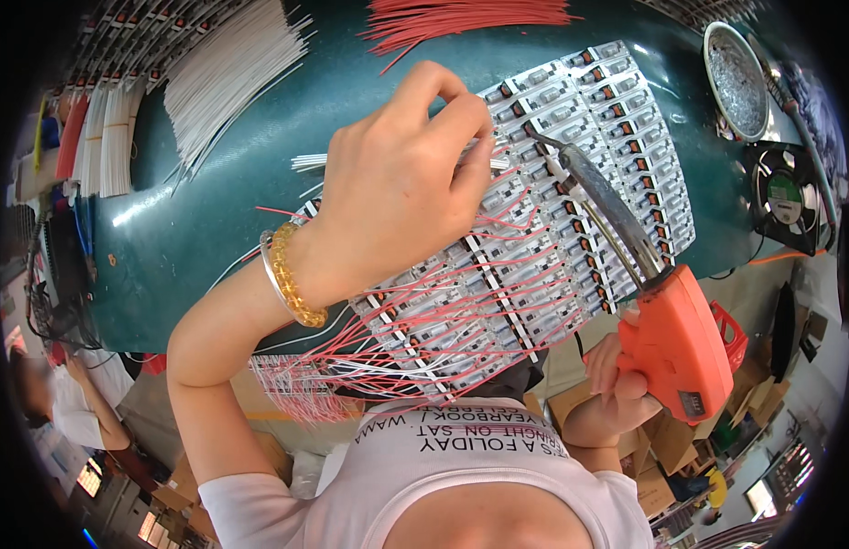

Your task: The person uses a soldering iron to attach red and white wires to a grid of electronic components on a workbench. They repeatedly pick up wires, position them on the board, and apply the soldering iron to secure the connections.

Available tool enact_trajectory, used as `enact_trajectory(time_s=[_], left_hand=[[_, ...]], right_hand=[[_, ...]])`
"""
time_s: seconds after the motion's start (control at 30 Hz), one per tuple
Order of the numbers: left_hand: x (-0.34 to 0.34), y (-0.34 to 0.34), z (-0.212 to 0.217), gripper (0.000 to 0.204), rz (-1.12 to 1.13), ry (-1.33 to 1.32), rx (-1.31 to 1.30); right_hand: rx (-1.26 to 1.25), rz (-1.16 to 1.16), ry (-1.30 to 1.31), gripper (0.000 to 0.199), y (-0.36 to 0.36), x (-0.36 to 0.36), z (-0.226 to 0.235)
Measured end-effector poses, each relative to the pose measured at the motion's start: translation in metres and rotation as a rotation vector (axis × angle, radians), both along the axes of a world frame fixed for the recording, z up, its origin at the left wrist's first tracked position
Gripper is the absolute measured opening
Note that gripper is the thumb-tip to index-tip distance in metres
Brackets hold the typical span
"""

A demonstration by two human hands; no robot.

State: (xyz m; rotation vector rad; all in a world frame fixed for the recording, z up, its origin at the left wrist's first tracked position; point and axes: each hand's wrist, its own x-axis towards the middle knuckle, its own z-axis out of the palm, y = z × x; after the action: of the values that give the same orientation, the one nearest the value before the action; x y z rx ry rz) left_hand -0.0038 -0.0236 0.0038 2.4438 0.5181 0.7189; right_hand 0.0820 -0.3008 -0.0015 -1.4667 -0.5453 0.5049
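My left hand (397, 178) is closed over the panels, thumb and fingertips pinched together. White wires (309, 163) stick out on both sides of it, so it appears to grip a small bundle. My right hand (615, 377) is wrapped around the handle of an orange soldering gun (678, 340). The gun's dark metal tip (545, 137) points left to a spot on the boards just right of my left fingertips. Below them spread rows of small silvery circuit boards (616, 137). Thin red wires (479, 274) run from the left and middle rows; the right rows show no wires.
On the green table (232, 238) lie a pile of white wires (227, 78) and red wires (461, 16). A round metal bowl (735, 80) and a black fan (786, 194) stand at the right. Another person (76, 403) is at far left, boxes (658, 489) at lower right.
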Motion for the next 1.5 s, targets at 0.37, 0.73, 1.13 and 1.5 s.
enact_trajectory(time_s=[0.37, 0.73, 1.13, 1.5], left_hand=[[-0.003, -0.007, 0.002, 0.008, -0.068, 0.028, -0.047], [-0.001, -0.008, 0.002, 0.011, -0.037, 0.03, -0.038], [0.0, -0.01, 0.001, 0.011, -0.022, 0.026, -0.016], [-0.008, -0.002, 0.008, 0.009, -0.169, 0.08, -0.12]], right_hand=[[-0.119, 0.014, 0.023, 0.078, 0.003, -0.011, 0.009], [-0.15, -0.05, 0.075, 0.067, -0.001, -0.013, 0.008], [-0.075, -0.088, 0.164, 0.078, -0.02, -0.014, -0.006], [-0.11, -0.196, 0.203, 0.078, -0.039, -0.011, -0.019]])
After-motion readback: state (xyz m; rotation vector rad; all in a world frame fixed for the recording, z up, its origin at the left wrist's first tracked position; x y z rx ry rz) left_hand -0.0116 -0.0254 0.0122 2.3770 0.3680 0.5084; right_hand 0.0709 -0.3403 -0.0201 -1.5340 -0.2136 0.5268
